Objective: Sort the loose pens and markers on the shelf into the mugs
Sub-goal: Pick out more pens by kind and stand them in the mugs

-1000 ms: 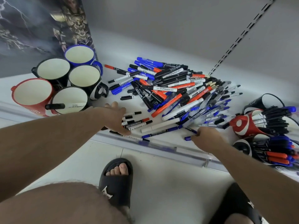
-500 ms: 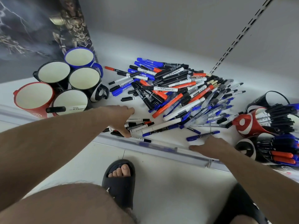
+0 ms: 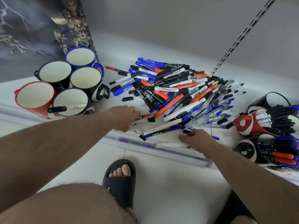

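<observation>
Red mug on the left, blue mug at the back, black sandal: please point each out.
red mug (image 3: pixel 34 109): head view, on its red outer wall.
blue mug (image 3: pixel 97 64): head view, on its blue handle.
black sandal (image 3: pixel 120 187): head view, on its strap.

Both arms stretched forward, bare forearms. Left hand (image 3: pixel 125 118) knuckles up, fingers curled down round small bunch of thin markers (image 3: pixel 142 118). Right hand (image 3: pixel 196 137) lower, palm down, fingers bent, tips on blue pen (image 3: pixel 187 131), grip kinda hard to tell. Hands apart.
</observation>
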The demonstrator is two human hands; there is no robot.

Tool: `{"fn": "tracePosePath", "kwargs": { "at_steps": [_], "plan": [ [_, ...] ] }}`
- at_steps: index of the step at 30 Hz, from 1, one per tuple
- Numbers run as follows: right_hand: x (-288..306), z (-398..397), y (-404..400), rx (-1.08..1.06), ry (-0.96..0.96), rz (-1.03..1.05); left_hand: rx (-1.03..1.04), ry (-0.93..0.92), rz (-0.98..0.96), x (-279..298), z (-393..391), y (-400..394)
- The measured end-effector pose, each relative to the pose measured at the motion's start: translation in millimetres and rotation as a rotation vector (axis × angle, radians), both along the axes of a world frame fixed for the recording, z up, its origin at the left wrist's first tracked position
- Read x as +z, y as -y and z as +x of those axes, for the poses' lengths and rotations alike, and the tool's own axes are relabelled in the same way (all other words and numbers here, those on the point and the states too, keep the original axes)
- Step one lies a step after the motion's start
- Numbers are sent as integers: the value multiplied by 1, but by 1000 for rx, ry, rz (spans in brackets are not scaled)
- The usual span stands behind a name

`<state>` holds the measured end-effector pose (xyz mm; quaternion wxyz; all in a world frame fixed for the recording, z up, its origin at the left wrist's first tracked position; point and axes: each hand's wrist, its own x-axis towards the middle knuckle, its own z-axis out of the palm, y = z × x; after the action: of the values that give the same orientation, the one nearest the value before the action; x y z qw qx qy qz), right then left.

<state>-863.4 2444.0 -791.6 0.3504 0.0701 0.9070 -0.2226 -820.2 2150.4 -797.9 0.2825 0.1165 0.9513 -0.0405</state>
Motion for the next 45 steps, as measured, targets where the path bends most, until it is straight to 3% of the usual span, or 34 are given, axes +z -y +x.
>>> {"fn": "tracePosePath", "kwargs": {
  "at_steps": [5,11,15,20,23,26,28,36,41,45],
  "plan": [
    [9,4,5,115,-31,45,118,-64,44,-8,2,0],
    [23,1,4,-310,-42,-146,160,-173,5,-9,7,-13],
    [32,12,15,-300,-22,-279,145,-211,-11,-10,8,-20],
    [39,21,42,-299,-58,-302,592,-364,455,24,-13,-10],
    [45,20,54,-564,-18,-508,861,-519,820,60,-25,-9],
    [51,23,71,-838,186,-701,1095,-636,1265,82,-33,-17],
    [51,26,86,-989,323,-793,1222,-682,1446,88,-34,-23],
    [35,28,121,-1133,441,-955,1596,-624,1856,89,-31,-27],
    [44,25,132,-1167,505,-1141,1557,-529,1951,76,-25,-36],
    [51,24,137,-1166,491,-1159,1449,-432,2048,71,-19,-45]
  ]
}}
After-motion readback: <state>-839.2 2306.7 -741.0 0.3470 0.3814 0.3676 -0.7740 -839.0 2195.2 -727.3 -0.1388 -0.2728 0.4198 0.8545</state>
